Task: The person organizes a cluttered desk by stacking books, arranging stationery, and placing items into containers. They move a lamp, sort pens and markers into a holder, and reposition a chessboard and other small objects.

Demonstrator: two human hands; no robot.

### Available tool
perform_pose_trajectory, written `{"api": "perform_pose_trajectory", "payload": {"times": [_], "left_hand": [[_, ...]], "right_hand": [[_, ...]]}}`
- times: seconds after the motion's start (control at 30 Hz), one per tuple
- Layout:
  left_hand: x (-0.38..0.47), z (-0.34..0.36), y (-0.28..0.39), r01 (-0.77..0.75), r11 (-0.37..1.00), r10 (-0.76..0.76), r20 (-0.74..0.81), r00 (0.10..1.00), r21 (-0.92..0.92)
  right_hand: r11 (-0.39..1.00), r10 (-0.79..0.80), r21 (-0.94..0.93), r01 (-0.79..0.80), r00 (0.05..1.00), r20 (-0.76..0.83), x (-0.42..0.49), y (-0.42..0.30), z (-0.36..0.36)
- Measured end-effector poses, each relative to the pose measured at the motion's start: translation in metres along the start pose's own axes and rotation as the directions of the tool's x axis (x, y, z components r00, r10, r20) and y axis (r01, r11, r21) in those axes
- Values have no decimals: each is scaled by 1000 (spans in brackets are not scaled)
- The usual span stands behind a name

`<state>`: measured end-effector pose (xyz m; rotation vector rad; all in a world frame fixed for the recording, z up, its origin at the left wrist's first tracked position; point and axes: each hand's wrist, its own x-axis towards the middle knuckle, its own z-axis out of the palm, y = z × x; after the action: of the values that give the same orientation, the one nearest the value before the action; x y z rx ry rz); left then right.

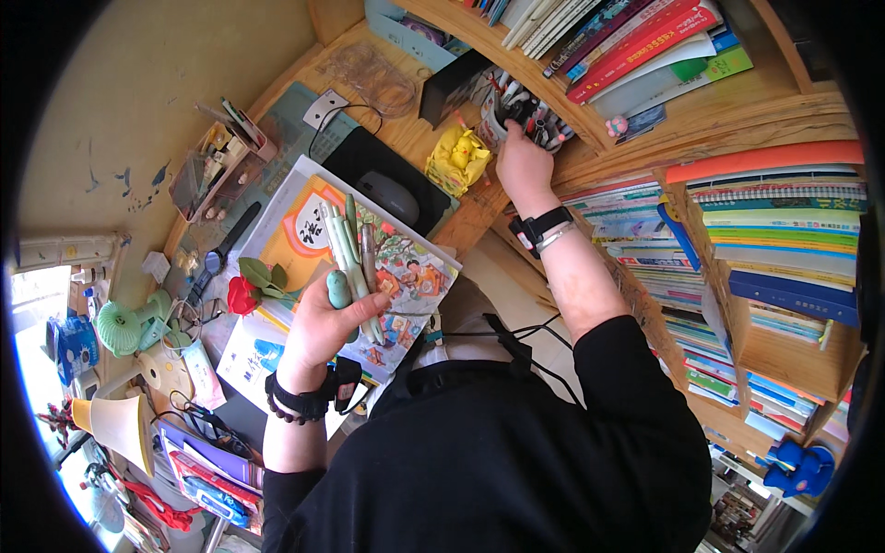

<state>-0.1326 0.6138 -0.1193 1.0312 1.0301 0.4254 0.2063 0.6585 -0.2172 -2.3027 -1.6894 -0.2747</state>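
Observation:
My left hand [328, 318] is closed around a bundle of several pens [352, 259], mostly pale green, with a rounded teal item [339, 289] among them. It is held above books, one with an illustrated cover [408, 276]. My right hand [523, 166] reaches to a pen cup [492, 114] packed with pens and markers [529, 110] at the back of the desk. The fingertips are at the cup's rim, and whether they grip a pen is hidden. A yellow chick ornament [460, 155] in crinkled wrapping stands just left of this hand.
A black computer mouse [387, 193] lies on a dark pad. Left of it are a pink organizer [225, 166], a wristwatch [216, 259] and a red artificial rose [243, 295]. A green fan [117, 328] and a lamp [117, 428] stand farther left. Shelved books [781, 235] line the right.

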Motion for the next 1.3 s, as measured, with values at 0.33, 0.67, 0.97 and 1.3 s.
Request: {"api": "perform_pose_trajectory", "payload": {"times": [0.33, 0.67, 0.97, 1.3], "left_hand": [[3, 5, 9, 25, 999, -24, 35, 999, -43], [20, 3, -4, -7, 966, 23, 58, 998, -258], [25, 35, 15, -357, 894, 282, 281, 917, 269], [20, 49, 1, 87, 962, -71, 71, 995, -258]], "right_hand": [[957, 162, 206, -203, 966, 199, -42, 2, 53], [626, 225, 464, -627, 714, 663, -82, 22, -39], [766, -524, 620, 169, 723, 451, -86, -34, -153], [997, 79, -22, -77, 934, 348, -26, 2, -66]]}}
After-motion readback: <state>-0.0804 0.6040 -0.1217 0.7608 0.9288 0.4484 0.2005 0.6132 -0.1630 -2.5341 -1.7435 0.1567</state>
